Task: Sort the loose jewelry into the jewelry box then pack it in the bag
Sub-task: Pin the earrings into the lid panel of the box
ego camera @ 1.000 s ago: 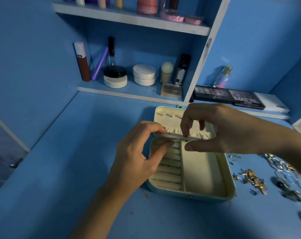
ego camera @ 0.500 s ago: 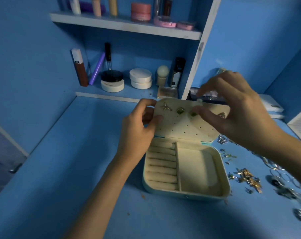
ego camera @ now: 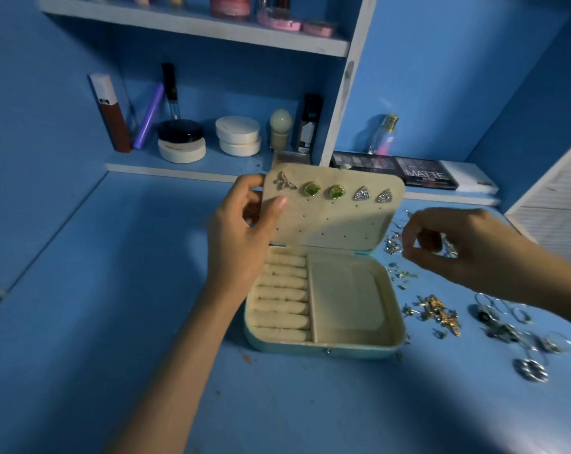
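A cream-lined, teal jewelry box (ego camera: pixel 323 350) lies open on the blue desk, with ring rolls on its left and a bare compartment on its right. My left hand (ego camera: pixel 241 244) pinches the left edge of the upright earring panel (ego camera: pixel 336 221). The panel carries a butterfly stud (ego camera: pixel 285 181), a green pair (ego camera: pixel 311 189) and a silver triangular pair (ego camera: pixel 361 194). My right hand (ego camera: pixel 467 247) hovers right of the box over small silver pieces (ego camera: pixel 393 245), thumb and forefinger nearly touching. Whether it holds one is unclear. Gold jewelry (ego camera: pixel 438 311) and silver rings (ego camera: pixel 513 329) lie loose further right.
Behind the box a low shelf (ego camera: pixel 166 167) holds round compacts (ego camera: pixel 238 136), a black-lidded jar (ego camera: pixel 179 132) and tubes. Eyeshadow palettes (ego camera: pixel 425 172) and a perfume bottle (ego camera: pixel 384 136) sit at the back right. A white slatted surface (ego camera: pixel 556 204) borders the desk's right side.
The earring panel has been swung up to stand upright, showing the studs. My right hand let go of it and moved right and down to the loose jewelry. My left hand still holds it.
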Available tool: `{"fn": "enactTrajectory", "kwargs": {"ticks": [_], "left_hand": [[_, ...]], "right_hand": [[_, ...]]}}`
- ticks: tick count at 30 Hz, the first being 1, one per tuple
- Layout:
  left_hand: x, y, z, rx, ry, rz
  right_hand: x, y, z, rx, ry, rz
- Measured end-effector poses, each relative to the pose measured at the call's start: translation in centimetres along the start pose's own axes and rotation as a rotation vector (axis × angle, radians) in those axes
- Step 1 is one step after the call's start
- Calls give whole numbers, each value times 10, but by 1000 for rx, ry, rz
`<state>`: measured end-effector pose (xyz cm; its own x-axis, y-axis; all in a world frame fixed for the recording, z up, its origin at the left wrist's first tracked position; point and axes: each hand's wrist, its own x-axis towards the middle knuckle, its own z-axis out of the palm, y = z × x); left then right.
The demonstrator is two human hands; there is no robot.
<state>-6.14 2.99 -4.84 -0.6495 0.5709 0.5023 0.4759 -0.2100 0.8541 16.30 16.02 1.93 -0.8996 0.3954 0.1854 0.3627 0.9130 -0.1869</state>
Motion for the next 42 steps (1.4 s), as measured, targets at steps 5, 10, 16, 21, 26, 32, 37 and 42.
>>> {"fn": "enactTrajectory", "kwargs": {"ticks": [5,10,16,21,26,32,37,42], "left_hand": [[-1,1,0,-10,-30,-13],[1,-3,0,-13,-13,-29],[0,-3,-2,15,-13,-3],[1,-2,-2,8,-13,5],[1,-3,-2,5,-20,3],[1,-4,-2,8,-23,8],[1,-5,-1,16,-21,11],[2,-5,-1,22,-23,16]], "right_hand": [[-13,19,2,-33,-387,120],[-22,24,6,-43,-481,151],[-18,21,7,-24,-589,166],[-19,15,13,-33,-512,159],[-18,16,12,2,-475,171],[-17,16,7,-14,-462,181],[-16,14,11,-64,-472,186],[-13,13,11,-46,-429,220]]}}
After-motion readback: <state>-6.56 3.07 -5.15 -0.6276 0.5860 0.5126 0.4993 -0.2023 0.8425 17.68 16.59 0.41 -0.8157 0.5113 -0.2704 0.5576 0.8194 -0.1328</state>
